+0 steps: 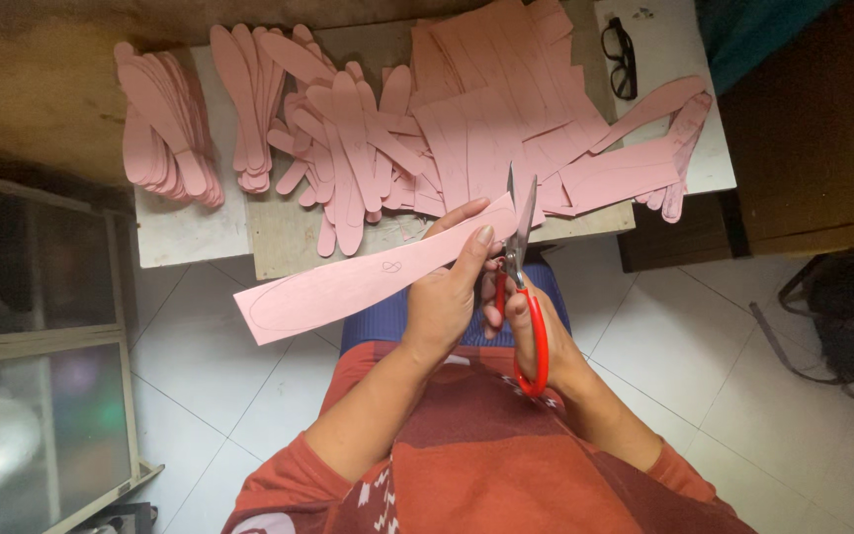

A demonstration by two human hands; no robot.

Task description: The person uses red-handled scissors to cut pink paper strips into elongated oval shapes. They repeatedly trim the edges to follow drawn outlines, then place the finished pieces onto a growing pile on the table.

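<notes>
Only one view here, the head camera looking straight down over the lap. The left hand is pinching a long pink paper strip near its right end, thumb on top and fingers curled under it. The strip has a faint pencil outline drawn on it, a long rounded shape, and it slants from lower left up to the right, held out over the floor just in front of the table.

The right hand is closed through the red handles of a pair of scissors. The blades point up and away from the person and stand a little apart, right at the strip's upper right end, touching or almost touching the paper edge; can't tell for sure whether they're actually in the paper.

On the table behind, there are piles of cut pink shapes, long paddle-like pieces with rounded ends, stacked to the left and fanned out in the middle. Right of those sits a heap of uncut pink sheets with lines drawn on them. A pair of black glasses lies near the far right corner. The person wears a rust-red top with white pattern bits, and the floor is pale tile.
</notes>
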